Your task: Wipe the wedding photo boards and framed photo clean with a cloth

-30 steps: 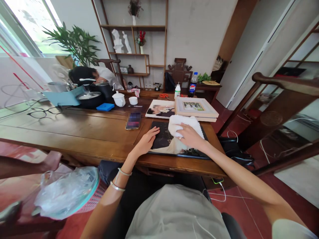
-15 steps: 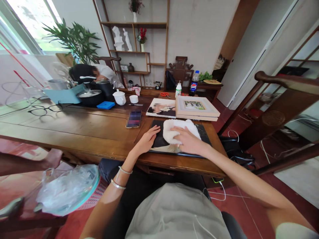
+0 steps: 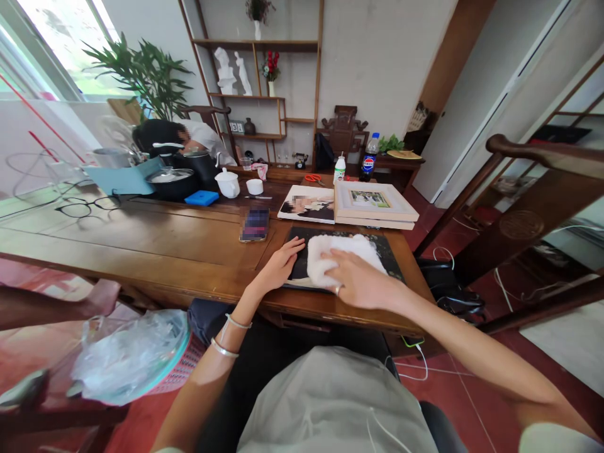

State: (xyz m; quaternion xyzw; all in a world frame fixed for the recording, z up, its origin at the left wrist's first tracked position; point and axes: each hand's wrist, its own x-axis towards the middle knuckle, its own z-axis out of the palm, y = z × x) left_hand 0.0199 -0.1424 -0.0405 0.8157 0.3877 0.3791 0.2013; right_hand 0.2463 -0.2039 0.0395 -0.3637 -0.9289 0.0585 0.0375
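Observation:
A dark framed picture [image 3: 391,258] lies flat at the near edge of the wooden table [image 3: 155,245]. On it lies a white cloth [image 3: 330,255], and my right hand [image 3: 358,280] presses on the cloth with its fingers laid over it. My left hand [image 3: 278,267] rests flat on the picture's left edge, fingers stretched out and holding nothing.
Behind the picture lie a loose photo print [image 3: 306,204] and a stack of white frames [image 3: 372,204]. A phone [image 3: 255,224] lies to the left, with glasses [image 3: 82,206], pots, a teapot and bottles farther back. Another person leans over the far left. A bin with a plastic bag [image 3: 132,358] stands by my left knee.
My right hand has dragged the white cloth leftward and toward me across the picture. My left hand has stayed on the picture's left edge.

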